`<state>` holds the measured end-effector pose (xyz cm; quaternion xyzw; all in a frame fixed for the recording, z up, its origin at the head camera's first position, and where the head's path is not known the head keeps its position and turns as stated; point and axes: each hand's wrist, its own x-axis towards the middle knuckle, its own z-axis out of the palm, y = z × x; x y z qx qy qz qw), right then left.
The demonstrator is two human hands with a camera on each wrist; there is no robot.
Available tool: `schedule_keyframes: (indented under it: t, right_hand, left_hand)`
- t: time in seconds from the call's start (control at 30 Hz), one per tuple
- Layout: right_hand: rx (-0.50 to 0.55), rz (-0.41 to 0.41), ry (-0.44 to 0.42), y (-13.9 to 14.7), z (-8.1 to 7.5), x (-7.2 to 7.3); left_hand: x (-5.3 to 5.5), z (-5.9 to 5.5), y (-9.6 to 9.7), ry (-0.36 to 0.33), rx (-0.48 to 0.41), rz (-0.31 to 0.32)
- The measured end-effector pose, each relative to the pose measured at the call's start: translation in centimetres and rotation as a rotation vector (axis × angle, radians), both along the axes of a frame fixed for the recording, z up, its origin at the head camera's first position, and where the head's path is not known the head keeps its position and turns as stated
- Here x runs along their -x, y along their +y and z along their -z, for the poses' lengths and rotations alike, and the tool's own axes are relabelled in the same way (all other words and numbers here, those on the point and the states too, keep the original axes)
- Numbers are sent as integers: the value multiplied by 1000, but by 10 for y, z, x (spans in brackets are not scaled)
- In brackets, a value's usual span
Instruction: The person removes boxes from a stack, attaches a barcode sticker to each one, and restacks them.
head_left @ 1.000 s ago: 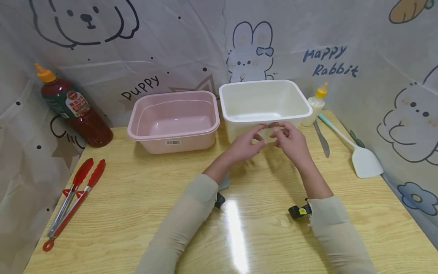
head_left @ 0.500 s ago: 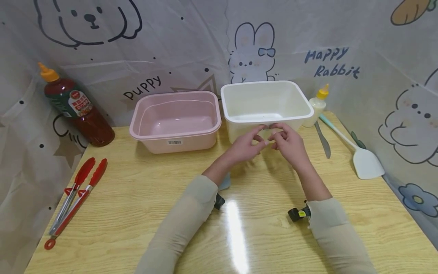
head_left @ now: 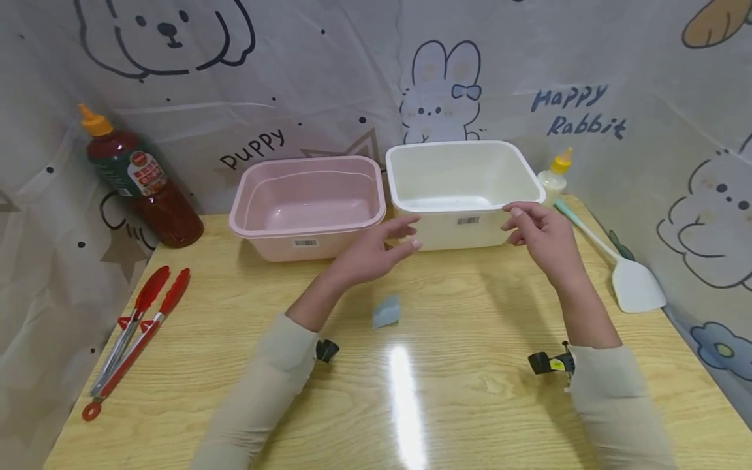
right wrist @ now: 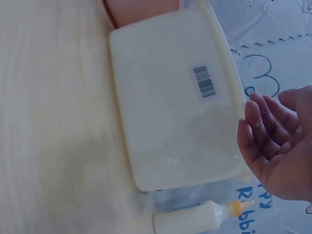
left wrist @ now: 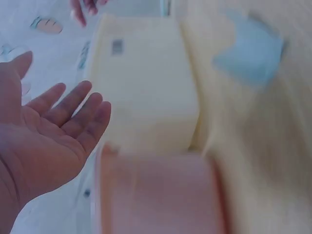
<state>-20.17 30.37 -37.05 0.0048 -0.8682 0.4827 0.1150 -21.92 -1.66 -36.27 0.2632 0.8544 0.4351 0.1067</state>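
Wooden counter [head_left: 235, 365], cartoon curtain behind. Left hand [head_left: 376, 251] and right hand [head_left: 543, 235] hover with grip released, flanking the white tub [head_left: 464, 186], which sits beside the pink tub [head_left: 305, 205]. Risk: careless grab shoves tub into the small squeeze bottle [head_left: 555, 179].

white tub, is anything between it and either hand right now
Nothing visible. The left hand and right hand hover open at either end of the white tub, with only bare air between.

tubs: side by side at table [head_left: 446, 418] back | tongs [head_left: 132, 333]: left | spatula [head_left: 623, 274]: right
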Motion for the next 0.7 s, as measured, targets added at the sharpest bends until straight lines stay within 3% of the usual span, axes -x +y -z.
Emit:
schedule_keyframes:
  t: [0.23,0.43,0.53,0.7]
  right_hand:
    - [-6,123,62,16,-22,8]
    - [-89,269,94,28,-33,21]
    - [-192,276,77,32,-35,28]
    - [-344,133,-35,34,-33,38]
  left_hand:
    - [0,-23,-70,95,-22,-212]
    - [10,-25,-138,198,54,-396]
    - [15,-24,-165,159,113,-493]
    - [24,-16,-203,39,168,-613]
